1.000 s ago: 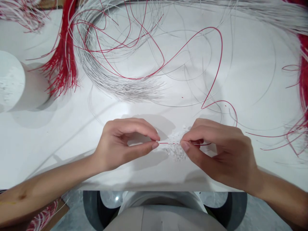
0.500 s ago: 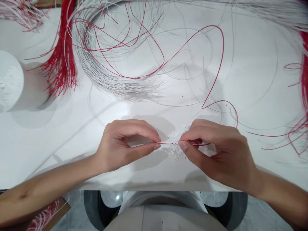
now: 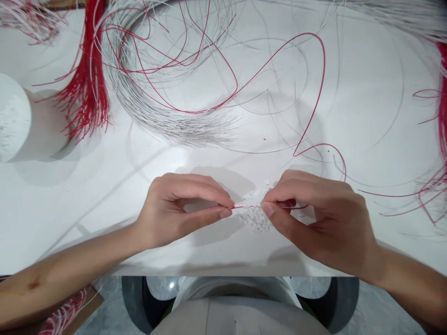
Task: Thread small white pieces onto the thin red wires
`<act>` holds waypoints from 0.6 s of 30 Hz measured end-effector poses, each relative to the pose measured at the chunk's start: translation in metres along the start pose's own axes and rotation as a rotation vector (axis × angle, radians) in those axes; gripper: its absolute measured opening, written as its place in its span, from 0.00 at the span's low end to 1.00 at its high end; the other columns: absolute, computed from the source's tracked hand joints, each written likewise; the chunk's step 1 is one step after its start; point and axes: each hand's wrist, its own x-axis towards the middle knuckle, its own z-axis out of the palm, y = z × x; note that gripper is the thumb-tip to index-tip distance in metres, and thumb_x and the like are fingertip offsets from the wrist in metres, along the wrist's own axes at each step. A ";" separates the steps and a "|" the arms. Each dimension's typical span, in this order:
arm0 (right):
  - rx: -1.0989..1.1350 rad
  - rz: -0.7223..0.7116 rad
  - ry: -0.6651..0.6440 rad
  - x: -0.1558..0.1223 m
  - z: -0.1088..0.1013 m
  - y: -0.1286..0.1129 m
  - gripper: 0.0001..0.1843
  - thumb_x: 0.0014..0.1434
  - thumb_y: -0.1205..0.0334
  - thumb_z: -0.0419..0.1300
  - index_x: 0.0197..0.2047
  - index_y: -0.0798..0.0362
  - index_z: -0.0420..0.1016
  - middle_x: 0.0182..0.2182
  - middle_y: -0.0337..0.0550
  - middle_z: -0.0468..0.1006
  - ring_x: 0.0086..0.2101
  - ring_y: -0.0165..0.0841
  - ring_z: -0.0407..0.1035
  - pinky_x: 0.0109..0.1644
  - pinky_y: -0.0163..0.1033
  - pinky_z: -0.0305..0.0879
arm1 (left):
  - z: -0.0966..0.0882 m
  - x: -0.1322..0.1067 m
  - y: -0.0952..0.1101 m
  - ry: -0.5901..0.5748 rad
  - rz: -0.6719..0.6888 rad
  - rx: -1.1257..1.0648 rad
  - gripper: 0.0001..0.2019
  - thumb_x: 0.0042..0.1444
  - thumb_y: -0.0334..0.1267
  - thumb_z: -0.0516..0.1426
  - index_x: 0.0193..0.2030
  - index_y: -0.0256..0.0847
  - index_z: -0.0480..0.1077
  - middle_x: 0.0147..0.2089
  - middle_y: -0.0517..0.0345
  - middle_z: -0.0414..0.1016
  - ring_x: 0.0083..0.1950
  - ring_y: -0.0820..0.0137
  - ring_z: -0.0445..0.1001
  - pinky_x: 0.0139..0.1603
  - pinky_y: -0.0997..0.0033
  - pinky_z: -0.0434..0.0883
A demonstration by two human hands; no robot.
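My left hand [image 3: 181, 209] and my right hand [image 3: 321, 216] both pinch the same thin red wire [image 3: 316, 97] near the table's front edge. Thumb and forefinger of each hand are pressed together on it, with a short red stretch showing between the two pinches. From my right hand the wire loops up and away across the white table [image 3: 366, 70]. Directly under the gap between my hands lies a small heap of white crumbs [image 3: 256, 216].
A thick curved bundle of white wires [image 3: 167, 118] with red ones mixed in lies behind my hands. A red wire bunch [image 3: 85, 93] fans out at the far left, beside a white round object [image 3: 12, 116]. More red wires [image 3: 433, 190] trail at the right.
My hands have stayed pinched on the red wire; the gap between them barely shifts. The view has tilted slightly.
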 end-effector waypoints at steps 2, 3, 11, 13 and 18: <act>0.006 0.001 -0.002 0.000 0.000 0.000 0.07 0.56 0.72 0.57 0.28 0.52 0.70 0.20 0.34 0.68 0.24 0.24 0.62 0.27 0.32 0.59 | 0.000 0.000 0.000 0.004 0.008 0.007 0.09 0.48 0.24 0.64 0.33 0.42 0.79 0.31 0.57 0.80 0.32 0.70 0.78 0.32 0.74 0.76; 0.008 0.001 -0.001 0.000 0.000 0.000 0.07 0.56 0.72 0.57 0.28 0.53 0.70 0.20 0.34 0.68 0.24 0.24 0.62 0.28 0.32 0.59 | 0.000 0.001 0.000 0.002 0.013 0.010 0.09 0.48 0.24 0.64 0.33 0.41 0.78 0.31 0.57 0.80 0.32 0.70 0.77 0.32 0.75 0.76; 0.009 -0.003 0.010 0.000 -0.001 -0.001 0.07 0.56 0.72 0.57 0.28 0.53 0.70 0.20 0.34 0.69 0.23 0.24 0.62 0.28 0.32 0.59 | 0.001 0.001 0.000 0.000 0.021 0.009 0.10 0.47 0.23 0.64 0.33 0.41 0.79 0.31 0.57 0.80 0.32 0.70 0.77 0.32 0.75 0.76; 0.009 -0.002 0.010 0.000 -0.001 -0.001 0.07 0.56 0.72 0.57 0.28 0.53 0.70 0.20 0.34 0.69 0.23 0.24 0.62 0.27 0.32 0.58 | 0.001 0.001 0.000 0.001 0.020 0.004 0.10 0.47 0.22 0.64 0.33 0.42 0.79 0.31 0.58 0.80 0.32 0.71 0.77 0.32 0.75 0.76; 0.017 0.005 0.004 0.000 0.000 -0.001 0.07 0.56 0.72 0.57 0.28 0.53 0.70 0.20 0.34 0.69 0.23 0.24 0.62 0.27 0.32 0.58 | 0.001 0.001 -0.001 0.009 0.014 -0.004 0.10 0.47 0.22 0.64 0.33 0.42 0.79 0.31 0.58 0.80 0.32 0.70 0.77 0.31 0.75 0.76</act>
